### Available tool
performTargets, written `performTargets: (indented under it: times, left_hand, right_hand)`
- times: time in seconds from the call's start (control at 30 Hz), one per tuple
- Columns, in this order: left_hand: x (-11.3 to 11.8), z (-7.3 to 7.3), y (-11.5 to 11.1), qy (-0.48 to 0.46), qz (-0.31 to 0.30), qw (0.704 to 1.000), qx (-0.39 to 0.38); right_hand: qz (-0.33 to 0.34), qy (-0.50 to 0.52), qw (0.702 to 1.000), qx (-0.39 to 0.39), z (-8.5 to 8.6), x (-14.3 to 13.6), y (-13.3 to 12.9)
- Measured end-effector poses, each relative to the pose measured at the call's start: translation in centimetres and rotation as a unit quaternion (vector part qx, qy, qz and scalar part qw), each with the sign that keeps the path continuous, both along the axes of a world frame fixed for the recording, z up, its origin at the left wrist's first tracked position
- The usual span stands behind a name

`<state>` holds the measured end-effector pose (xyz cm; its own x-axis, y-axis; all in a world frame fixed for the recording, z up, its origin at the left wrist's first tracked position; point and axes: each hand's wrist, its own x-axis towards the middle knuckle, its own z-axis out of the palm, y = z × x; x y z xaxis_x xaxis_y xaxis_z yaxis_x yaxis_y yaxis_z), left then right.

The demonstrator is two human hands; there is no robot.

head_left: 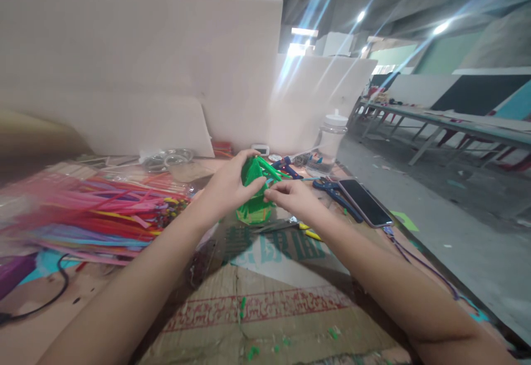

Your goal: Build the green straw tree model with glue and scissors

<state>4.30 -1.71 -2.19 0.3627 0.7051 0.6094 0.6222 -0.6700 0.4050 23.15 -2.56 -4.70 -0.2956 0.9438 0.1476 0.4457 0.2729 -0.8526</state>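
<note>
A bright green craft piece (254, 208) with thin green strips at its upper right stands on the cardboard sheet (199, 312). My left hand (232, 185) grips it from the left, thumb across its front and fingers over its top. At its right side, my right hand (288, 194) has thumb and fingertips pinched together; something small and light blue shows beside them, but what the fingertips hold is too small to make out. Scissors with yellow handles (312, 234) lie just below the right hand.
Colourful fuzzy strips (112, 210) are piled at the left. To the right lie blue-handled pliers (342, 201) and a phone (365, 203); a clear bottle (327, 146) and a dark blue glue gun (290, 168) are behind. Green scraps dot the cardboard. A white board (145, 61) rises behind.
</note>
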Motion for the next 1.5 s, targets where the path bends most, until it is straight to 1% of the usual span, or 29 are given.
performTargets:
  times: [0.2, 0.37, 0.57, 0.83, 1.1, 1.2, 1.27, 1.33, 1.4, 1.5]
  left_hand:
    - [0.0, 0.0, 0.0, 0.003, 0.000, 1.000, 0.005]
    - [0.0, 0.0, 0.1, 0.000, 0.001, 1.000, 0.001]
    - [-0.2, 0.0, 0.3, -0.001, -0.002, 1.000, 0.005]
    - [-0.5, -0.2, 0.4, -0.027, -0.027, 0.999, -0.029]
    - [0.2, 0.0, -0.1, 0.008, 0.004, 1.000, 0.005]
    - [0.0, -0.2, 0.2, 0.004, 0.011, 1.000, 0.002]
    - [-0.3, -0.4, 0.6, -0.002, 0.005, 1.000, -0.002]
    - [-0.7, -0.4, 0.9, -0.007, -0.004, 1.000, 0.000]
    - [-0.9, -0.1, 0.8, -0.014, -0.005, 0.999, 0.030]
    - [-0.7, 0.7, -0.1, -0.019, 0.021, 0.995, 0.100]
  right_hand:
    - [0.006, 0.011, 1.000, -0.003, 0.0, 0.1, 0.0]
    - [0.032, 0.022, 0.999, -0.031, 0.2, 0.7, 0.3]
    - [0.000, 0.026, 0.999, -0.045, 0.1, 0.3, 0.3]
    - [0.004, 0.090, 0.994, -0.062, 0.0, -0.1, -0.1]
    - [0.003, 0.093, 0.993, -0.071, -0.1, -0.5, -0.4]
    - [0.015, 0.058, 0.996, -0.067, 0.5, 0.0, -0.3]
    - [0.029, 0.032, 0.997, -0.057, 1.2, 0.7, -0.2]
    - [0.038, 0.031, 0.998, -0.043, 2.1, 1.4, -0.2]
    - [0.042, 0.048, 0.998, -0.024, 2.8, 1.9, -0.3]
    - [0.062, 0.066, 0.996, 0.012, 3.2, 2.0, -0.6]
